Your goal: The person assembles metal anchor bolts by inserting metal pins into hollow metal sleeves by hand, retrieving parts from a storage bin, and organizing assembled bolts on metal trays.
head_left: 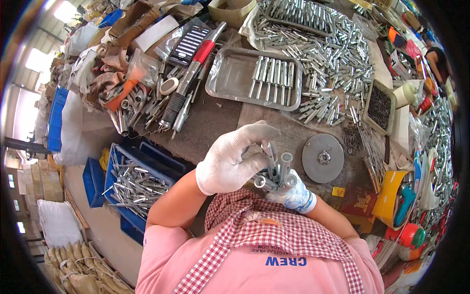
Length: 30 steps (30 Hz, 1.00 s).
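Observation:
My right hand [296,197], in a white glove with blue patches, is closed round a bunch of shiny metal tubes [285,166]. Their open ends point upward, close to my apron. My left hand [235,159], in a white knitted glove, curls in from the other side. Its thumb and fingers close around the upper end of one metal tube [267,148] at the edge of the bunch. Lower parts of the tubes are hidden by the right hand. Beyond both hands, a metal tray [225,73] holds several tubes with thin rods, lined up side by side.
A round grey disc [323,159] lies right of my hands. Loose metal tubes [338,59] are heaped at the far right, beside a box of dark small parts [379,108]. Tools [183,88] crowd the left. Blue bins [139,176] stand below the table's left edge.

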Each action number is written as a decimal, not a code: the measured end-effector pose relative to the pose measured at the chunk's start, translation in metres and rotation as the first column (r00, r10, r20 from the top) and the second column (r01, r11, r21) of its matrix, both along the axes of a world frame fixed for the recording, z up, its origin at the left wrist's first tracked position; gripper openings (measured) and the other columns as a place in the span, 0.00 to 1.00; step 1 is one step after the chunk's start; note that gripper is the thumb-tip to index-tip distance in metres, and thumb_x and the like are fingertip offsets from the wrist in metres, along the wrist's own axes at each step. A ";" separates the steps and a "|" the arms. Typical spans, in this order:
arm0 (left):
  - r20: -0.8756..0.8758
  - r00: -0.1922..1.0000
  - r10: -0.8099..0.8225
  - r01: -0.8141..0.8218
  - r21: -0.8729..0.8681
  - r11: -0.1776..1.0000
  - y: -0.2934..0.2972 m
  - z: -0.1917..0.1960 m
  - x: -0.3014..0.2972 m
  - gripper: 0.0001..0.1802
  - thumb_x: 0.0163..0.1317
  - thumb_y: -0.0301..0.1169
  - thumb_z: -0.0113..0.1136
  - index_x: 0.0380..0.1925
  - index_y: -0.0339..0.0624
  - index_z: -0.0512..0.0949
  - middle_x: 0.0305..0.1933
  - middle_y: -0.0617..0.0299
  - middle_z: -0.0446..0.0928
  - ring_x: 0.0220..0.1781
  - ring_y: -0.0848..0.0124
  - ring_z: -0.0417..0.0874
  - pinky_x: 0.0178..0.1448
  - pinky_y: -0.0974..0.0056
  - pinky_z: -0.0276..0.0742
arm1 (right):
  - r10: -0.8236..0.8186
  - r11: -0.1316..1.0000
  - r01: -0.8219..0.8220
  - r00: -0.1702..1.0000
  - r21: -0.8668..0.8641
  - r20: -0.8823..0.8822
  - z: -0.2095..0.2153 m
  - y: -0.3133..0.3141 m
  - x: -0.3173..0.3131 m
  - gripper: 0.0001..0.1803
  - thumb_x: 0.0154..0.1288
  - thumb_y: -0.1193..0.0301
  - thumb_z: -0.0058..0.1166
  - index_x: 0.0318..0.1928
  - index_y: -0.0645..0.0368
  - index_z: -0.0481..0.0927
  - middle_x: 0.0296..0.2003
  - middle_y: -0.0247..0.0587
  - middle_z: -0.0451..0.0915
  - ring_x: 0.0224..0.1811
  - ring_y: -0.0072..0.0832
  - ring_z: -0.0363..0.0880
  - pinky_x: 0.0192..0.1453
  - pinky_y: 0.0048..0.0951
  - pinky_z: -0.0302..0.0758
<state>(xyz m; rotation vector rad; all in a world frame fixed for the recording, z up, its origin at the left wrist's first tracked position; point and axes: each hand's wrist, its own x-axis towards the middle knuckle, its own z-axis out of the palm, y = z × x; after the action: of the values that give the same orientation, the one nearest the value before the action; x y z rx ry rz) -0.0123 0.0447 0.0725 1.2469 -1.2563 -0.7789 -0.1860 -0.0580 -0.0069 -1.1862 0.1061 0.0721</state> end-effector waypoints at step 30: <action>0.050 0.997 -0.064 0.049 0.262 0.964 -0.002 0.023 0.004 0.15 0.55 0.36 0.64 0.31 0.33 0.79 0.30 0.57 0.78 0.32 0.68 0.79 0.38 0.68 0.73 | -0.022 1.000 0.022 1.000 -0.018 -0.001 -0.009 0.006 0.001 0.33 0.48 0.71 0.63 0.57 0.62 0.70 0.49 0.40 0.78 0.50 0.26 0.75 0.58 0.31 0.68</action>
<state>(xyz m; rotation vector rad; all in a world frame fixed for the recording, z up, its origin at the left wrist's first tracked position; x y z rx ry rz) -0.0087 0.0431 0.0957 1.4591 -1.2697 -0.9797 -0.1847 -0.0517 -0.0156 -1.2029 0.1211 0.0532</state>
